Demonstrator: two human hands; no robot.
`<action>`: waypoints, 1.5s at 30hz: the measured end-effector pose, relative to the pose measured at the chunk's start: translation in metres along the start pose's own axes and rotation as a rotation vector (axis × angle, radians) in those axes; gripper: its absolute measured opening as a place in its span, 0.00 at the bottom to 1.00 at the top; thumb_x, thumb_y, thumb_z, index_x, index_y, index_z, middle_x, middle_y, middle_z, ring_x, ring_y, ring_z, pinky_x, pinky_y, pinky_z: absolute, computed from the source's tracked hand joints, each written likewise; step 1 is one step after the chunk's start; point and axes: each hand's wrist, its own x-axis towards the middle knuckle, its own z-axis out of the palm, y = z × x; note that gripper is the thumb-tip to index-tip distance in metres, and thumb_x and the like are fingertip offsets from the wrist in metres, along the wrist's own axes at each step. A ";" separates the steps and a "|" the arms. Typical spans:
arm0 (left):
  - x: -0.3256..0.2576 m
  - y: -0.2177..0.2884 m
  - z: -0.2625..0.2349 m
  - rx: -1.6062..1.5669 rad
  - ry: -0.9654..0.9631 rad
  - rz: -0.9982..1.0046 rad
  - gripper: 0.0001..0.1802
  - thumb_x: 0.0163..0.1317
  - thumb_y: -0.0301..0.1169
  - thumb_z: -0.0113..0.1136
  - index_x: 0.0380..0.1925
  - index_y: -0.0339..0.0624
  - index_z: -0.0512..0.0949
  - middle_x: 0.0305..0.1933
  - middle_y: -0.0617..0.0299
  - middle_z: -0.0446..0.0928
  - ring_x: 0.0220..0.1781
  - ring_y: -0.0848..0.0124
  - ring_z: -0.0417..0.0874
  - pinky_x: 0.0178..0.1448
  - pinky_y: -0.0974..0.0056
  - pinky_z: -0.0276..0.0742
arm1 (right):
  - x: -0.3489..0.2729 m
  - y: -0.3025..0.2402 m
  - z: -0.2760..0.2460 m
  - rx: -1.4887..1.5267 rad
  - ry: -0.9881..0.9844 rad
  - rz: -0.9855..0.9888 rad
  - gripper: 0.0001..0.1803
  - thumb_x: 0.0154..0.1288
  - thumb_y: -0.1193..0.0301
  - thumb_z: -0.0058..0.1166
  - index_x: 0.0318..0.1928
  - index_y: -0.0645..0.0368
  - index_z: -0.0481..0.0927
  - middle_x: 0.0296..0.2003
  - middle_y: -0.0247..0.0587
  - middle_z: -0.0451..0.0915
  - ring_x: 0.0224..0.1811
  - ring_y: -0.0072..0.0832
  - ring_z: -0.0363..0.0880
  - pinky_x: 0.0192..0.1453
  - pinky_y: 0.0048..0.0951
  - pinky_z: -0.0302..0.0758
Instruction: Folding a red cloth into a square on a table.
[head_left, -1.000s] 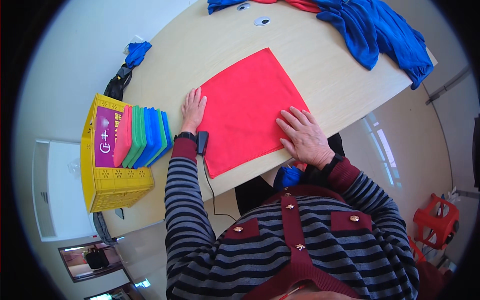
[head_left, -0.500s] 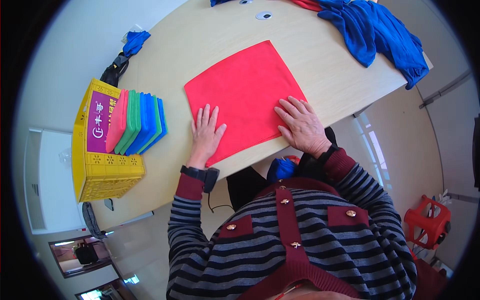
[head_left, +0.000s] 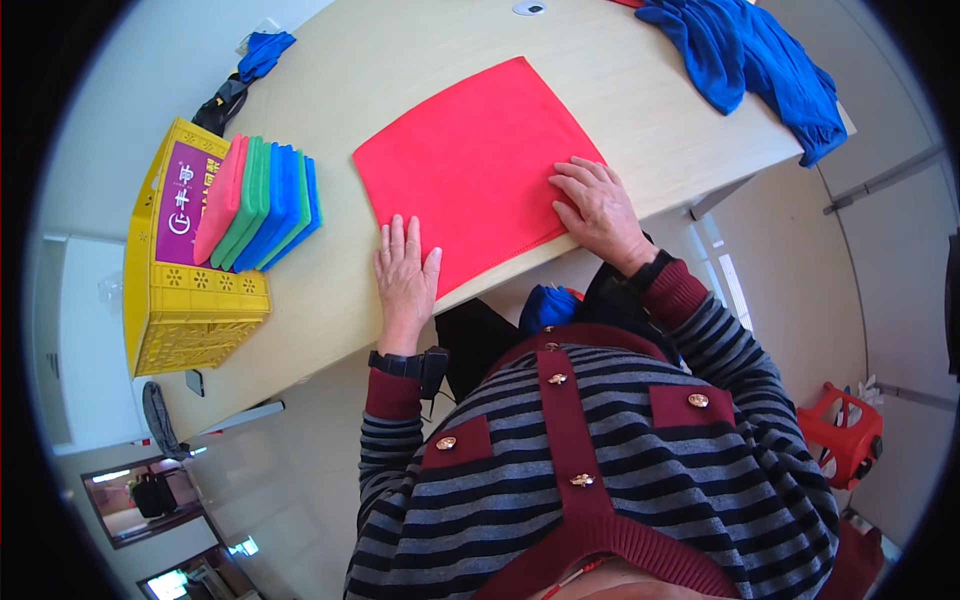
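A red square cloth (head_left: 470, 160) lies flat on the light wooden table (head_left: 400, 70). My left hand (head_left: 405, 275) rests palm down with fingers spread on the cloth's near left corner and the table beside it. My right hand (head_left: 598, 205) presses flat on the cloth's near right corner. Neither hand grips anything.
A yellow plastic crate (head_left: 175, 290) at the table's left holds folded cloths in red, green and blue (head_left: 260, 205). A heap of blue cloth (head_left: 760, 60) lies at the far right. A small blue cloth (head_left: 262, 50) sits far left. A red stool (head_left: 840, 435) stands on the floor.
My left hand slid from the cloth's left edge down to its near left corner, drawing toward me. My right hand stayed on the near right corner.
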 end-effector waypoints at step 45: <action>0.060 -0.008 -0.020 -0.123 -0.170 0.059 0.34 0.78 0.51 0.43 0.77 0.47 0.60 0.82 0.50 0.54 0.84 0.52 0.49 0.83 0.44 0.42 | 0.069 0.051 -0.015 -0.470 -0.363 0.183 0.39 0.78 0.44 0.38 0.79 0.53 0.57 0.78 0.46 0.58 0.81 0.49 0.50 0.81 0.56 0.50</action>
